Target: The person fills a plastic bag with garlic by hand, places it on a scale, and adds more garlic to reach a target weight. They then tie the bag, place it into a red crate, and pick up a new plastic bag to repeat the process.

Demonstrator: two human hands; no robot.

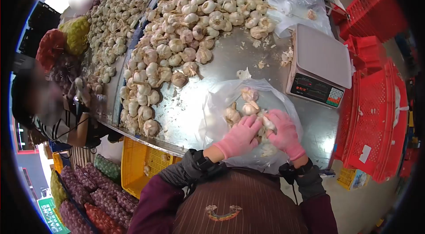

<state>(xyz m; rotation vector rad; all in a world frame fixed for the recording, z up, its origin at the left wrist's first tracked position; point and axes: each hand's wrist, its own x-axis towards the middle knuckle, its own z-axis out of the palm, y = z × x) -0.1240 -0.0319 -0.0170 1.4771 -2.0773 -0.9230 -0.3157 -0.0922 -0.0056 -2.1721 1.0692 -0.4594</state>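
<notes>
A clear plastic bag (212, 119) lies spread on the metal table in front of me, with several garlic bulbs (250, 108) on it. My left hand (241, 139), in a pink glove, has its fingers pressed together and bent over garlic at the bag's middle. Opposite it, my right hand (285, 134), also gloved in pink, grips a whitish garlic bulb (268, 123) between thumb and fingers. Both sets of fingertips meet around this garlic, and the undersides of the fingers are hidden.
A large heap of garlic (190, 26) covers the table's left and far side. To the right stands a digital scale (321, 63), near another plastic bag (294, 8). Red crates (372, 123) flank the table. At left, a person (57, 114) works; a yellow crate (137, 163) sits below.
</notes>
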